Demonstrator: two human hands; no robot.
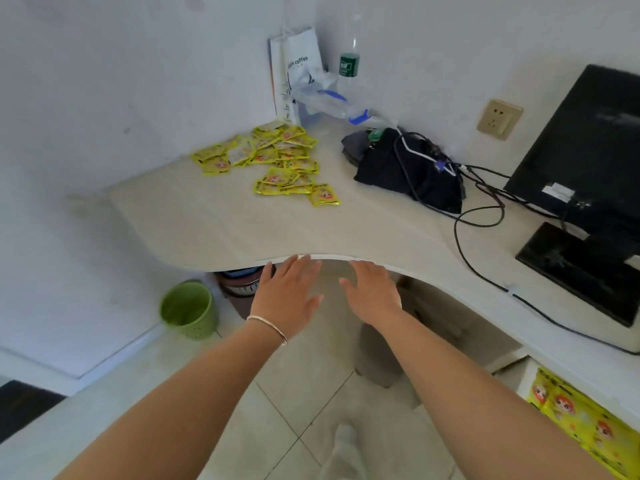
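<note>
- Across the corner of the room, we see a pale wood-grain laminate desk [207,220], its top smooth and matt, its front edge curving inward.
- At its right end stands a black flat monitor [588,143], rectangular and glossy, with thin black cables [460,237] looping over the desktop.
- Beside the cables lies a soft black cloth bundle [398,168], crumpled and shapeless.
- On the tiled floor to the left stands a round green plastic bin [188,311], its lower wall perforated.
- Toward the back of the desk, near the wall and well apart from both hands, lie the small yellow foil sachets [277,157]. They are flat, squarish and crinkly, loosely scattered and overlapping in places.
- Our left hand [287,299] and right hand [372,296] hover side by side at the curved front edge, palms down, fingers straight and spread, holding nothing. Whether the fingertips touch the edge we cannot tell.
- We judge this to be the opening reach toward the sachets, with none gathered yet. The next move calls for a long stretch over the bare desktop. Thin, slick packets lying flat offer little to pinch, so sweeping them into a heap looks easier than lifting each one.
- Round our left wrist sits a thin silver metal bangle [268,327].
</note>
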